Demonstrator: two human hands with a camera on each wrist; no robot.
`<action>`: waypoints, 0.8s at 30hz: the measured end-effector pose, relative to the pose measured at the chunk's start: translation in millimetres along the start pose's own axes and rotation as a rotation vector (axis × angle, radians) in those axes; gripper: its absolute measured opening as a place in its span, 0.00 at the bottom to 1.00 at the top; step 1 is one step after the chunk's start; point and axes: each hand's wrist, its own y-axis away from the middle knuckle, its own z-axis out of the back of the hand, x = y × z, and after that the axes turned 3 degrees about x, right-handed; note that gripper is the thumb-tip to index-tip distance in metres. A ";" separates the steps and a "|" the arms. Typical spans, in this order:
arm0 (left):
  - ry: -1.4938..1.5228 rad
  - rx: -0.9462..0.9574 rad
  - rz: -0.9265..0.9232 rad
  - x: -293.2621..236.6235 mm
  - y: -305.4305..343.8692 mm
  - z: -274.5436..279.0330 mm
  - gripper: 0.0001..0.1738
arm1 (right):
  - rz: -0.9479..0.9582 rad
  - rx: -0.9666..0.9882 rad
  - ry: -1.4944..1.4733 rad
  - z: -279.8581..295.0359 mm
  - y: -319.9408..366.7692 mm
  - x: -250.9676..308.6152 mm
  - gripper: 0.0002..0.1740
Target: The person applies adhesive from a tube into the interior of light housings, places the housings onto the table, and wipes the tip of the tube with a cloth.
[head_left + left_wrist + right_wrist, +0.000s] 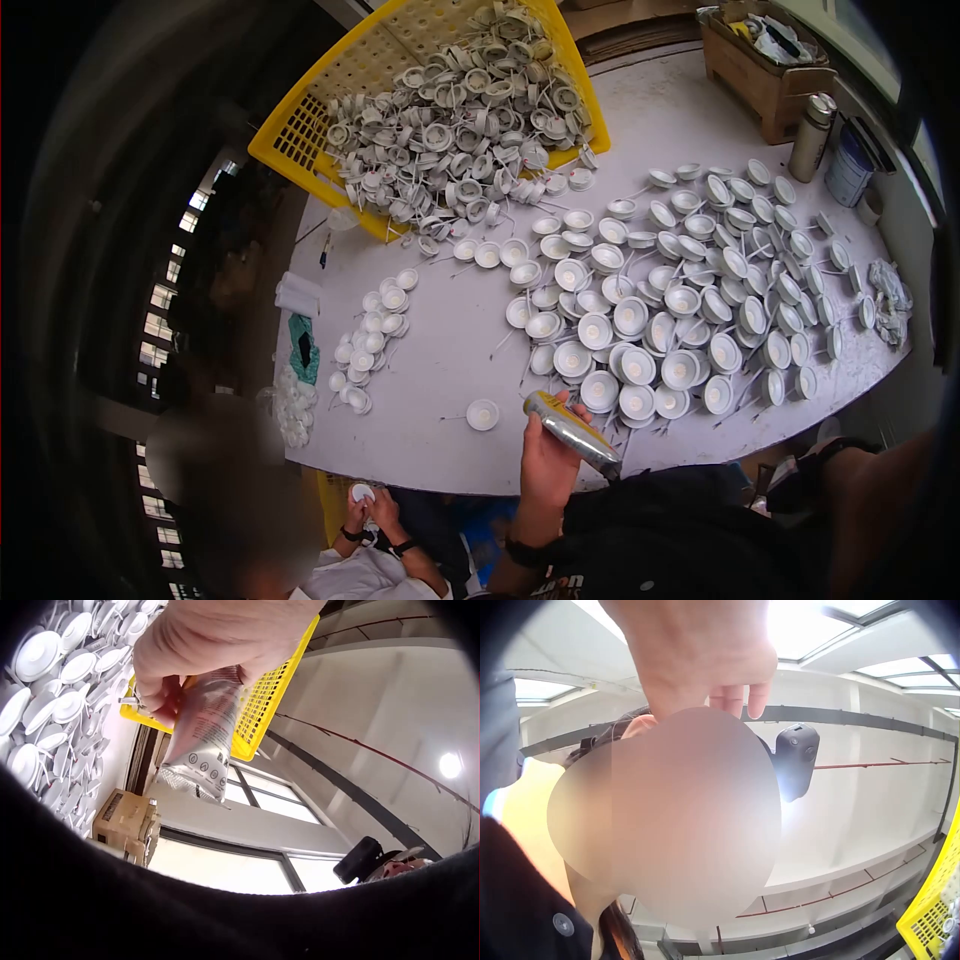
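My left hand (547,465) grips a silver and yellow foil packet (573,432) over the table's near edge. In the left wrist view the packet (196,739) hangs from the fingers, its crimped end downward, with small print and symbols on it. Just beyond it in the head view spread many white round lamp fittings (640,315) with cables. A single fitting (482,414) lies left of the hand. Raised close to the face, my right hand (701,649) shows several bent, relaxed fingers with nothing visible in them; part of it is hidden by the blurred area.
A tilted yellow crate (290,140) full of grey ring-shaped parts stands at the back. Stacked fittings (372,335) sit to the left. Back right hold a cardboard box (745,75), a metal flask (812,138) and a blue tin (850,165). Another person's hands (383,512) hold a white disc.
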 end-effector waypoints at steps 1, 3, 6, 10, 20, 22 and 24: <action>0.016 0.001 0.004 1.8 1.1 0.5 0.27 | 0.002 0.011 -0.003 1.8 -3.3 0.9 0.16; -0.030 -0.019 -0.059 0.2 -0.9 3.0 0.27 | 0.026 0.011 -0.014 3.5 -5.2 -0.2 0.15; 0.003 -0.034 -0.077 -3.1 4.2 1.4 0.26 | 0.057 -0.063 -0.062 -9.2 1.1 -5.7 0.15; -0.004 -0.009 -0.103 -12.4 5.5 7.9 0.27 | 0.071 -0.100 -0.094 -18.9 1.1 -2.5 0.15; 0.049 -0.009 -0.185 -16.7 17.6 14.4 0.25 | 0.101 -0.126 -0.392 -51.2 -12.1 -13.1 0.14; 0.076 -0.038 -0.200 -16.5 16.9 15.0 0.26 | 0.129 -0.135 -0.390 -52.3 -14.2 -11.3 0.14; 0.064 -0.033 -0.209 -18.3 17.1 19.2 0.26 | 0.134 -0.173 -0.422 -60.3 -12.2 -10.6 0.14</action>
